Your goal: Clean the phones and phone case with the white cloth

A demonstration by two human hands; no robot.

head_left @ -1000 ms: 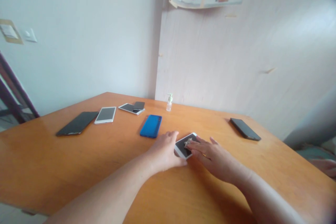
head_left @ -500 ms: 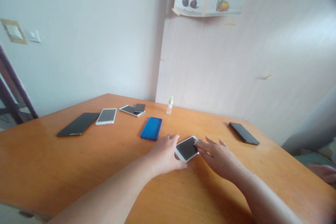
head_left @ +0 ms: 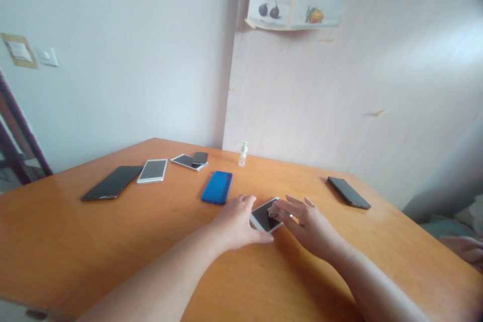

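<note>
A white smartphone with a dark screen [head_left: 259, 215] lies on the wooden table, tilted at an angle in front of me. My left hand [head_left: 236, 224] grips its left end, thumb along the near edge and fingers at the far side. Under the fingers of my right hand [head_left: 307, 224], a small crumpled pale cloth or tissue [head_left: 272, 211] is pressed on the phone's screen. A blue phone or phone case [head_left: 217, 187] rests just beyond my left hand.
Toward the left lie a large black tablet [head_left: 112, 182], a white tablet [head_left: 152, 171], and a white device [head_left: 183, 161] with a small dark phone [head_left: 200, 158] on it. A pump bottle [head_left: 242, 154] stands at the back. A black phone [head_left: 348, 192] lies right; another person's hand [head_left: 462, 250] shows beyond.
My right hand has slid the crumpled cloth or tissue left across the screen, from its right end toward the middle. My left hand stays on the phone. The view has tilted slightly.
</note>
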